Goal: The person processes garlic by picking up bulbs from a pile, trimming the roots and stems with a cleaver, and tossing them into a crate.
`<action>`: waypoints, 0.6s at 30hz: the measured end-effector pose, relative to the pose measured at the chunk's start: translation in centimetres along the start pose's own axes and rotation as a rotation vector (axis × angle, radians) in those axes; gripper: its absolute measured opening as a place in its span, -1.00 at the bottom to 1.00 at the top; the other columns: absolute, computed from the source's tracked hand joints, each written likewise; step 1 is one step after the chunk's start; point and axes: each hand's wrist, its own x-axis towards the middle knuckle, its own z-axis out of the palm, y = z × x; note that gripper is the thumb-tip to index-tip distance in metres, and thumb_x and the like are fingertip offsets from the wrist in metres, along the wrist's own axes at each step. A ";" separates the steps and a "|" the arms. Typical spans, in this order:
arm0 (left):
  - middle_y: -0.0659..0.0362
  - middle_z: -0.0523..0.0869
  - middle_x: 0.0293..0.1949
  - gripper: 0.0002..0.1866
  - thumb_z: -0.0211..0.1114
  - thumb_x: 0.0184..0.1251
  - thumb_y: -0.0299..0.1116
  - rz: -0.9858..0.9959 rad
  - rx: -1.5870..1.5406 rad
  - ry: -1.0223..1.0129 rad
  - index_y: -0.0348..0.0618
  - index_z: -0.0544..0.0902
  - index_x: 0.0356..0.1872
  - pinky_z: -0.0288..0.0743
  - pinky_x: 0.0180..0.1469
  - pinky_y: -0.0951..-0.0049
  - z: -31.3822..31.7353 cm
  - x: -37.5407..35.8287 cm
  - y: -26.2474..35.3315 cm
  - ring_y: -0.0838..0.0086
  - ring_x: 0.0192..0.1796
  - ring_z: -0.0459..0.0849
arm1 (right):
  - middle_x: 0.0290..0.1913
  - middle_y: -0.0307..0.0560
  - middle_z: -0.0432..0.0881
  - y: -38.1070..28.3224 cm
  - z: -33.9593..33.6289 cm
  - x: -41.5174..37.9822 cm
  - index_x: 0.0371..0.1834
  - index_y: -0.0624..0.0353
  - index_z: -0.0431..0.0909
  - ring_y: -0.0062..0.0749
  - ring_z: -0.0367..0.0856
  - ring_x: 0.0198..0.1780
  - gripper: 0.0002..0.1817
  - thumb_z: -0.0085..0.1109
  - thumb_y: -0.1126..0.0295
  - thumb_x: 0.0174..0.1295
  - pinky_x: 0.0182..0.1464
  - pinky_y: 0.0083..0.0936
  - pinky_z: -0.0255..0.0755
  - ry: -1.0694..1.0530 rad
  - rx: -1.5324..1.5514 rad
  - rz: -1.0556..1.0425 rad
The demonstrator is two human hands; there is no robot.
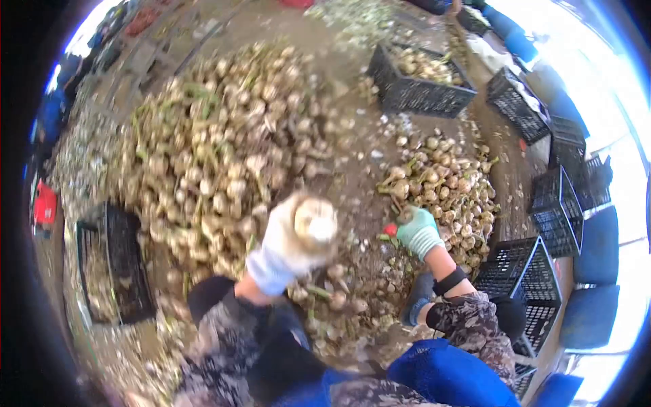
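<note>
My left hand (288, 237), in a white glove, is closed around a large pale garlic bulb (315, 220) held up toward the camera, slightly blurred. My right hand (419, 234), in a mint-green glove with a dark wristband, is closed on a red-handled tool (390, 230); its working end is hard to make out. Ahead of my left hand lies a big heap of garlic bulbs with stems (217, 156). Beside and beyond my right hand is a smaller pile of trimmed-looking bulbs (461, 197). A few loose bulbs (338, 300) lie on the ground between my legs.
A black crate of garlic (424, 95) stands ahead. Several black crates (522, 271) line the right side, near blue barrel-like objects (590, 312). At the left are another black crate (125, 264) and a red container (45, 203). Peelings and scraps litter the ground.
</note>
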 end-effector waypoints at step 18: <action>0.14 0.39 -0.42 -0.67 0.01 0.19 -0.04 -0.701 -1.235 1.070 -0.02 0.42 -0.18 0.34 -0.05 0.17 -0.9 4.5 -1.4 0.45 -0.44 0.43 | -0.35 -0.19 0.58 -0.2 24.2 -0.6 -0.16 0.18 0.46 -0.46 0.48 -0.40 -0.54 0.19 0.09 -0.06 -0.32 -0.43 0.37 -0.044 0.570 0.242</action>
